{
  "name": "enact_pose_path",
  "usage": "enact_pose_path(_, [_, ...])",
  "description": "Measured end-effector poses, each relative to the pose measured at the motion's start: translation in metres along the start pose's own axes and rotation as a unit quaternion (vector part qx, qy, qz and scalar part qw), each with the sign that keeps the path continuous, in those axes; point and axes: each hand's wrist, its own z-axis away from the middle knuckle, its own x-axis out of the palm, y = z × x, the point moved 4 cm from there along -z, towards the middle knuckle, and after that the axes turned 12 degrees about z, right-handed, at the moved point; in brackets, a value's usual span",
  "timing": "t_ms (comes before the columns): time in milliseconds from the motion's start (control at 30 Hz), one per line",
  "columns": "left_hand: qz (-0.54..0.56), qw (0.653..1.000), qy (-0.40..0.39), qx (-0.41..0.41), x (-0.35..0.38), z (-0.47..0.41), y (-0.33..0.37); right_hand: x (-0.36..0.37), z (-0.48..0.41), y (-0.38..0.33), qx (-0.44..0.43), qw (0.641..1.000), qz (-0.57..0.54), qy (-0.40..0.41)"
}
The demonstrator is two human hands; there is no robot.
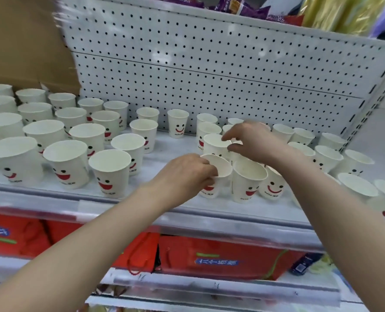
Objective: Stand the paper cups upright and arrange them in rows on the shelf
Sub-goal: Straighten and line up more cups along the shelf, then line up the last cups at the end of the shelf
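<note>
Nearest me, my left hand (187, 174) pinched the rim of an upright paper cup (220, 168) near the front edge of the shelf (164, 149), while my right hand (252, 140) pinched the second cup (213, 143) just behind it.

Left hand (187, 174) round a paper cup (220, 168) on the shelf (175, 146); right hand (252, 140) at a second cup (214, 146) behind
</note>
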Motion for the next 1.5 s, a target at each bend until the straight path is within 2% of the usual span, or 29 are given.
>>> enact_pose_path(133, [-0.02,1.0,0.0,-0.024,-0.011,0.023,0.001,0.009,-0.022,-0.011,-0.069,0.996,0.044,-0.035])
enact_pose_path(233, [-0.038,0.998,-0.001,-0.046,-0.027,0.043,-0.003,0.011,-0.031,-0.024,-0.082,0.993,0.063,-0.056])
enact_pose_path(500, [-0.065,0.996,-0.04,-0.043,-0.061,0.075,-0.019,-0.003,-0.04,-0.088,-0.144,0.988,-0.045,-0.015])
enact_pose_path(667, [-0.061,0.996,-0.057,-0.033,-0.064,0.074,-0.023,0.004,-0.043,-0.108,-0.153,0.983,-0.102,-0.022])
enact_pose_path(800, [-0.063,0.995,-0.071,-0.036,-0.063,0.07,-0.027,0.006,-0.039,-0.1,-0.157,0.982,-0.096,-0.036])
enact_pose_path(967, [-0.058,0.992,-0.098,-0.049,-0.065,0.068,-0.036,0.008,-0.039,-0.086,-0.136,0.99,-0.035,-0.021])
enact_pose_path(1133, [-0.081,0.988,-0.114,-0.066,-0.064,0.067,-0.038,0.011,-0.042,-0.096,-0.132,0.989,-0.061,-0.011])
enact_pose_path(1500, [-0.054,0.992,-0.074,-0.081,-0.058,0.063,-0.035,0.01,-0.046,-0.099,-0.15,0.987,-0.061,-0.02])
